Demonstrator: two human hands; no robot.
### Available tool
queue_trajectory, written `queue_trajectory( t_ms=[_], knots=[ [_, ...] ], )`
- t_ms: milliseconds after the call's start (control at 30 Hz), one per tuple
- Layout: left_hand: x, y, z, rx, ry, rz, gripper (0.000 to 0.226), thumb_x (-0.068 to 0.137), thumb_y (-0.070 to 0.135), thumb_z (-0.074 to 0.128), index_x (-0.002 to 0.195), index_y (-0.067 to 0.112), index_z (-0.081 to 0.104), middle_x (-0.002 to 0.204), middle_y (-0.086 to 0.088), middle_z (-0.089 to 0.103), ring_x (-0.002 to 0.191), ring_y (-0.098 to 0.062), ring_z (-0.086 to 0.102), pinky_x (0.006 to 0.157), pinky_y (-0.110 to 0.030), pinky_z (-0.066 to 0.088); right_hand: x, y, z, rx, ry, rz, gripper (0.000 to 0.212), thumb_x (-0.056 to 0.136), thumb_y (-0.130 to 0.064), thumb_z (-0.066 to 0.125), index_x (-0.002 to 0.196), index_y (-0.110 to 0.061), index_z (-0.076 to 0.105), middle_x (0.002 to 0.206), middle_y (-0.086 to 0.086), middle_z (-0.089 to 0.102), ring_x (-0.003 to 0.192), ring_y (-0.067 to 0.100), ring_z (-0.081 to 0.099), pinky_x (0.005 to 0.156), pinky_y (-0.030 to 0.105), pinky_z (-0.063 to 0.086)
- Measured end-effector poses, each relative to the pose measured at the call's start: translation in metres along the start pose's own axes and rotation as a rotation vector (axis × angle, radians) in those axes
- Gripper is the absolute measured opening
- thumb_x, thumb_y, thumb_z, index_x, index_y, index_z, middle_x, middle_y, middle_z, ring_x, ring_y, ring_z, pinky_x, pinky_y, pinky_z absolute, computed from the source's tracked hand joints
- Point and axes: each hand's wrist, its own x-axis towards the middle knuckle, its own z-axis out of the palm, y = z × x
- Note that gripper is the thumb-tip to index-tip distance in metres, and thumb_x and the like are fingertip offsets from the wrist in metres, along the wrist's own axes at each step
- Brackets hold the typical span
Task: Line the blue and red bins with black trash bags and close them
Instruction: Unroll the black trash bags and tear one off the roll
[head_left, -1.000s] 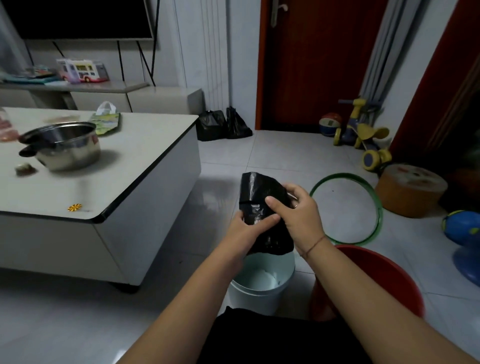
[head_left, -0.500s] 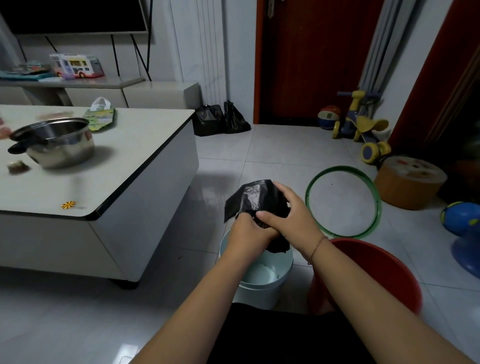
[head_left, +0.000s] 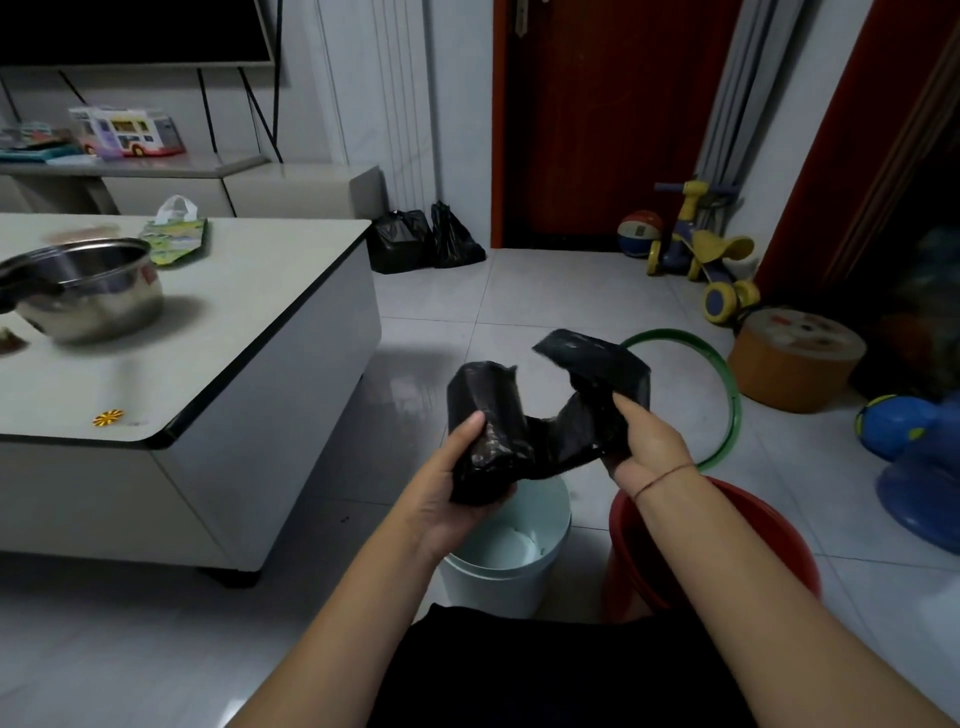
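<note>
A folded black trash bag (head_left: 550, 415) is stretched between my two hands above the bins. My left hand (head_left: 457, 483) grips its rolled left end, thumb on top. My right hand (head_left: 644, 441) holds the other end, whose flap sticks up and to the right. Directly below stands the pale blue bin (head_left: 519, 566), unlined, with a white bottom showing. The red bin (head_left: 727, 551) sits to its right on the floor, partly hidden by my right forearm.
A white low table (head_left: 249, 332) stands to the left with a steel pot (head_left: 88, 286) on it. A green hoop (head_left: 722, 395), an orange stool (head_left: 795, 358), a blue toy (head_left: 914, 457) and a ride-on toy (head_left: 701, 254) lie to the right. Two filled black bags (head_left: 421, 239) sit by the door.
My hands have moved apart, and the bunched bag has been pulled open sideways into a strip between them. The view has dropped slightly.
</note>
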Motion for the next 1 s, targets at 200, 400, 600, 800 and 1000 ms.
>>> queue_trajectory(
  t_ms=[200,400,600,800,1000],
  knots=[
    [0.004,0.003,-0.003,-0.226,-0.073,0.075,0.032,0.068,0.027,0.074,0.095,0.009,0.074,0.099,-0.012,0.072,0.084,-0.025,0.07,0.074,-0.037,0.055,-0.007,0.005,-0.004,0.054,-0.483,0.409,0.076,0.08,-0.06,0.053,0.131,-0.003,0.05,0.131,0.021,0.056,0.124,0.035,0.049,0.107,0.053,0.034],
    [0.003,0.002,0.0,-0.147,-0.189,0.027,0.065,0.052,0.037,0.089,0.108,0.01,0.072,0.112,-0.014,0.069,0.099,-0.027,0.067,0.087,-0.038,0.053,-0.025,0.028,0.018,-0.266,-0.477,0.249,0.02,0.082,-0.022,0.065,0.098,-0.011,0.069,0.098,0.01,0.069,0.095,0.024,0.063,0.094,0.043,0.047],
    [0.004,-0.001,-0.01,-0.207,-0.123,-0.049,0.048,0.073,0.043,0.072,0.102,0.006,0.075,0.112,-0.02,0.069,0.1,-0.036,0.068,0.079,-0.049,0.055,-0.021,0.006,0.019,0.02,-0.339,0.052,0.036,0.089,-0.021,0.058,0.12,-0.001,0.059,0.115,0.018,0.066,0.106,0.03,0.063,0.094,0.042,0.049],
    [0.01,-0.001,-0.008,-0.251,-0.11,0.015,0.044,0.076,0.04,0.065,0.1,0.004,0.075,0.105,-0.019,0.072,0.092,-0.031,0.071,0.079,-0.045,0.058,-0.035,0.016,0.018,-0.216,-0.61,0.222,0.043,0.069,-0.038,0.069,0.106,-0.017,0.069,0.109,0.003,0.069,0.108,0.019,0.059,0.102,0.038,0.042],
    [0.011,-0.002,-0.015,-0.24,-0.106,0.007,0.045,0.078,0.042,0.064,0.099,0.005,0.075,0.107,-0.018,0.071,0.095,-0.031,0.07,0.084,-0.044,0.056,-0.03,0.024,0.028,-0.229,-0.467,0.115,0.032,0.097,-0.015,0.045,0.123,-0.002,0.056,0.099,0.01,0.068,0.092,0.021,0.063,0.09,0.036,0.049]
  ],
)
